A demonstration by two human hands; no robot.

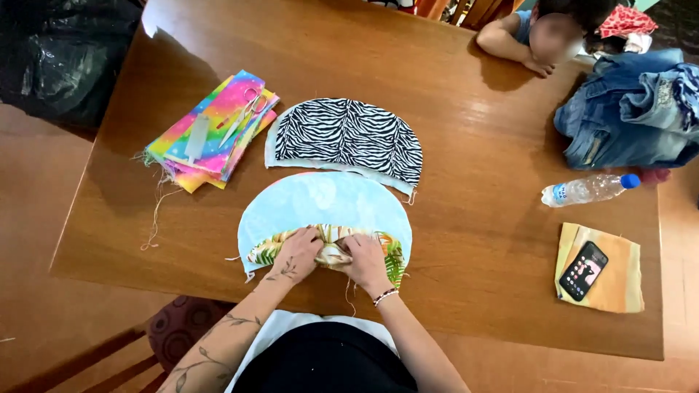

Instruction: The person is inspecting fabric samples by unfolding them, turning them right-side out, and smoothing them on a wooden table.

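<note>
A pale blue half-round fabric piece [320,204] lies on the wooden table [466,218] in front of me. Its near edge shows a leaf-printed cloth [266,252], bunched up in the middle. My left hand [297,253] and my right hand [364,260] both pinch that bunched leaf-printed cloth, thumbs close together. Just beyond lies a zebra-striped half-round fabric piece [349,135].
A stack of rainbow fabric [211,135] with scissors [244,113] sits at the left. A plastic water bottle [588,189], a phone [583,271] on orange cloth [619,280], and folded jeans [633,116] are at the right. Another person [539,36] leans on the far edge.
</note>
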